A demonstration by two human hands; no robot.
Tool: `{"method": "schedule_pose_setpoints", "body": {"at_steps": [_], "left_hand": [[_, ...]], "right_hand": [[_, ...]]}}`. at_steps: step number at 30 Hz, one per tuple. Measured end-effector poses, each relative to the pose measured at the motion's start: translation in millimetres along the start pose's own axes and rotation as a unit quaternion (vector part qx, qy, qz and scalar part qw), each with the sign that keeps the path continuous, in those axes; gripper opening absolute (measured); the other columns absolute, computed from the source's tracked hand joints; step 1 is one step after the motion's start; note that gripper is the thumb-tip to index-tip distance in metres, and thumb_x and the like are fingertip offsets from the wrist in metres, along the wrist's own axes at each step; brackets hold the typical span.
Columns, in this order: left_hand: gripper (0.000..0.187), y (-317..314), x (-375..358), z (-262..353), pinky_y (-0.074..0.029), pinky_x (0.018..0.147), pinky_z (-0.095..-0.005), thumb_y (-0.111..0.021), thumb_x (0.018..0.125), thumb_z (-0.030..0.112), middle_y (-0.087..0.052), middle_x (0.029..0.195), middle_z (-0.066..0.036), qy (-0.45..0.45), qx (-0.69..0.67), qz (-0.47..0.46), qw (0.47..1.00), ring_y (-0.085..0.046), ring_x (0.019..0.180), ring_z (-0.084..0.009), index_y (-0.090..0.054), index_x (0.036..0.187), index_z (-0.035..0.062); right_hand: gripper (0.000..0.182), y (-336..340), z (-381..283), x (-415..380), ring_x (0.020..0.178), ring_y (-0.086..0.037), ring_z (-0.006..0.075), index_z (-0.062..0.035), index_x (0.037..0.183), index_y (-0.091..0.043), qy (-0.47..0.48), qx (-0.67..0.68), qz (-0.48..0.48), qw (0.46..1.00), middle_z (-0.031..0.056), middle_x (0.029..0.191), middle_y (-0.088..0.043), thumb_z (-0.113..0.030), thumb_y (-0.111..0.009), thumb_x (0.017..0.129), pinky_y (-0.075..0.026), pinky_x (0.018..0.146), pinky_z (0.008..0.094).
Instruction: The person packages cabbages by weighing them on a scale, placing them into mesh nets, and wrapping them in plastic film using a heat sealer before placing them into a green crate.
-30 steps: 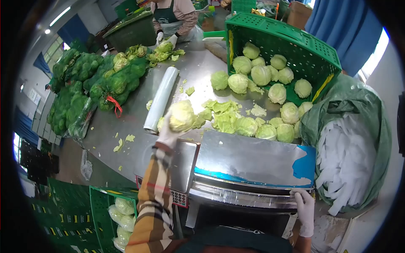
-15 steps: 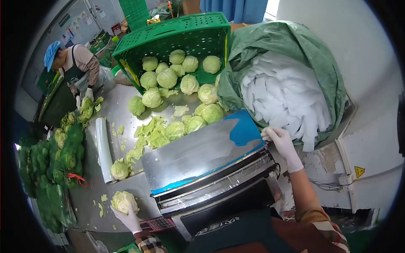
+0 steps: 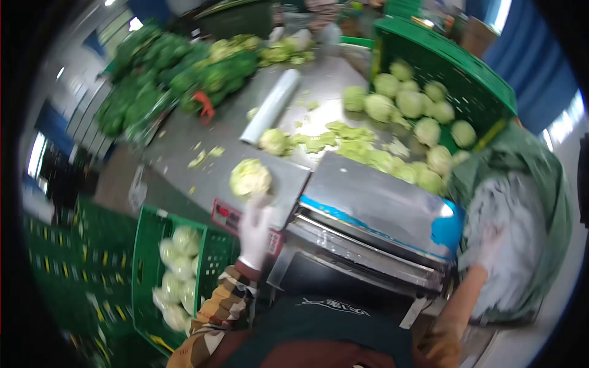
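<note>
My gloved left hand (image 3: 256,230) touches the lower side of a pale green cabbage (image 3: 250,178) over the metal scale plate (image 3: 287,184); its fingers are blurred and partly behind the cabbage. At the right, my gloved right hand (image 3: 489,245) is over the white foam pieces (image 3: 504,211) in a green sack (image 3: 555,178). Its fingers blur into the white, so its grip cannot be made out. Between my hands is the wrapping machine with a steel top (image 3: 374,199) and a blue edge. A red scale panel (image 3: 226,214) shows beside my left wrist.
A tilted green crate (image 3: 445,52) holds several cabbages at the back right. Loose leaves (image 3: 353,138) and a plastic roll (image 3: 271,105) lie on the table. Netted cabbages (image 3: 147,76) are at the back left, wrapped ones in a crate (image 3: 142,264) at lower left. A co-worker's gloved hands show at the top.
The view has swung left and down, bringing the lower-left crate into sight. My right hand has moved from the machine's corner to the white foam pieces. My left hand stays at the cabbage.
</note>
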State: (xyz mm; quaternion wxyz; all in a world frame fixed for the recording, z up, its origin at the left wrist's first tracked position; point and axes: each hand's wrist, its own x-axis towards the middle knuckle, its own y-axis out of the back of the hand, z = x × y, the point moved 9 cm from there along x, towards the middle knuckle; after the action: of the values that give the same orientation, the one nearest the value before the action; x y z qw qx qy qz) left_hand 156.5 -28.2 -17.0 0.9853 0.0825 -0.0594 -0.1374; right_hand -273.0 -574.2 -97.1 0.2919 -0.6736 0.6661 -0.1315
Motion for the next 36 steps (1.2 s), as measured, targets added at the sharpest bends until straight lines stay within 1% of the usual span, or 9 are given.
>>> {"method": "schedule_pose_setpoints", "body": {"at_steps": [5,9,11,14,23,25,27,32,36], "left_hand": [[0.036,-115.1,-95.6,-22.3,-0.05,0.093,-0.0367,-0.048,0.101,0.028,-0.063,0.116,-0.016,0.313,-0.29,-0.293,0.856,-0.062,0.109,-0.024,-0.055,0.127,0.0031],[0.044,-179.0,-126.7,-15.5,-0.047,0.098,-0.0365,-0.048,0.101,0.032,-0.056,0.129,-0.016,0.386,-0.342,-0.362,0.777,-0.055,0.121,-0.0244,-0.048,0.136,0.0054],[0.047,-181.6,-127.4,17.1,-0.037,0.105,-0.031,-0.045,0.102,0.027,-0.047,0.138,-0.014,0.222,-0.327,-0.417,0.818,-0.046,0.128,-0.0185,-0.038,0.143,0.0044],[0.047,-171.1,-129.6,63.6,-0.029,0.111,-0.0312,-0.042,0.103,0.017,-0.041,0.14,-0.017,-0.088,-0.194,-0.347,0.913,-0.036,0.135,-0.0207,-0.031,0.143,-0.006],[0.03,-85.2,-107.7,74.8,-0.043,0.097,-0.0303,-0.053,0.094,0.007,-0.058,0.125,-0.02,-0.018,-0.284,-0.162,0.945,-0.058,0.113,-0.0241,-0.054,0.12,-0.0067],[0.03,-58.5,-111.3,108.0,-0.051,0.086,-0.0305,-0.047,0.101,0.019,-0.064,0.114,-0.013,-0.189,0.16,-0.055,0.967,-0.065,0.097,-0.0192,-0.062,0.112,-0.0045],[0.035,-56.3,-111.9,34.2,-0.052,0.086,-0.0319,-0.045,0.103,0.024,-0.064,0.113,-0.009,0.146,-0.466,-0.123,0.864,-0.065,0.098,-0.0166,-0.065,0.105,-0.0036],[0.028,-39.9,-99.1,34.9,-0.049,0.089,-0.0314,-0.042,0.104,0.023,-0.065,0.102,-0.007,0.183,-0.628,-0.152,0.741,-0.062,0.1,-0.0161,-0.06,0.106,0.0017],[0.032,-20.4,-88.5,32.6,-0.049,0.081,-0.03,-0.038,0.105,0.027,-0.063,0.096,-0.004,0.194,-0.606,-0.191,0.748,-0.061,0.087,-0.0127,-0.06,0.103,0.0045]], "right_hand": [[0.021,-99.2,11.6,-152.0,0.063,-0.042,0.0104,-0.0044,0.11,-0.052,-0.258,0.421,-0.16,0.854,-0.0008,0.075,-0.041,-0.019,-0.057,0.096,-0.042,0.066,0.0285],[0.031,-143.4,72.0,-271.4,0.075,-0.054,0.0109,-0.0002,0.114,-0.052,-0.18,-0.197,-0.39,0.882,0.0005,0.09,-0.057,-0.013,-0.065,0.088,-0.045,0.076,0.0253],[0.035,-176.1,94.7,-311.8,0.085,-0.061,0.0115,0.0017,0.115,-0.055,-0.138,-0.443,-0.582,0.667,0.0071,0.099,-0.064,-0.004,-0.065,0.082,-0.053,0.072,0.0287],[0.028,-219.0,102.1,-335.1,0.098,-0.059,0.0106,0.002,0.109,-0.055,-0.037,-0.391,-0.508,0.767,0.0071,0.101,-0.063,0.0,-0.066,0.083,-0.048,0.086,0.0274],[0.007,-245.1,109.7,-389.6,0.093,-0.058,0.0155,0.002,0.088,-0.061,0.107,-0.317,-0.5,0.799,0.0101,0.099,-0.061,0.006,-0.059,0.082,-0.044,0.085,0.0262],[0.005,-247.4,104.2,-389.1,0.094,-0.057,0.0163,0.0015,0.083,-0.059,0.082,-0.23,-0.461,0.853,0.0106,0.099,-0.061,0.006,-0.057,0.084,-0.045,0.086,0.0288],[0.009,-257.0,113.8,-384.7,0.096,-0.058,0.0201,-0.0013,0.093,-0.057,-0.009,-0.145,-0.447,0.882,0.0112,0.103,-0.061,-0.008,-0.052,0.093,-0.045,0.089,0.0339],[0.034,-242.2,167.3,-416.5,0.111,-0.058,0.0235,-0.0034,0.117,-0.055,-0.383,-0.005,-0.43,0.818,0.0106,0.12,-0.06,-0.031,-0.042,0.102,-0.048,0.092,0.0395],[0.03,-266.2,139.3,-470.5,0.085,-0.065,0.0155,-0.0014,0.106,-0.067,-0.099,-0.427,-0.646,0.625,0.0039,0.094,-0.069,-0.028,-0.058,0.096,-0.053,0.073,0.034]]}}
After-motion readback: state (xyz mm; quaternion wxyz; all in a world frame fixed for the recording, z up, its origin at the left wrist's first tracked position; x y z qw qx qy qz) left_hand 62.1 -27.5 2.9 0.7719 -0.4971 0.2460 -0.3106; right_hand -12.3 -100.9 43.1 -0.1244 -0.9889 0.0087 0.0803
